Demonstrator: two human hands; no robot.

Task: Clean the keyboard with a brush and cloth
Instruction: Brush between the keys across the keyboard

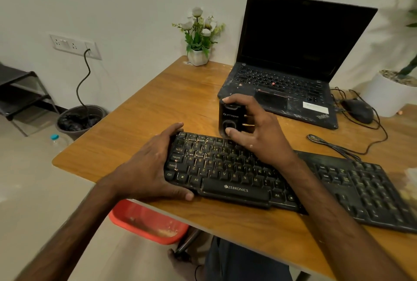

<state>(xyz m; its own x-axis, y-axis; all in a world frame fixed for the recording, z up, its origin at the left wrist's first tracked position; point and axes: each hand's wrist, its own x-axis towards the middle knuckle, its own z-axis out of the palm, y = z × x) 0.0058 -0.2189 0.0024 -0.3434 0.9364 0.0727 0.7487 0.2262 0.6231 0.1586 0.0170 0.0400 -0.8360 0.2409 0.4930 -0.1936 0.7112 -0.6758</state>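
A dusty black Zebronics keyboard [248,181] lies across the front of the wooden table [158,104]. My left hand [155,165] grips its left end, thumb under the front edge and fingers over the back edge. My right hand [255,129] holds a small black box-shaped device [229,118] upright just above the keyboard's top row, fingers on top and thumb low on its face. No brush or cloth is visible.
An open black laptop [293,62] stands at the back right, with a black mouse [357,110] and its cables beside it. A small flower pot [198,55] is at the back edge. A red tray [146,222] sits under the table; a bin [79,118] stands left.
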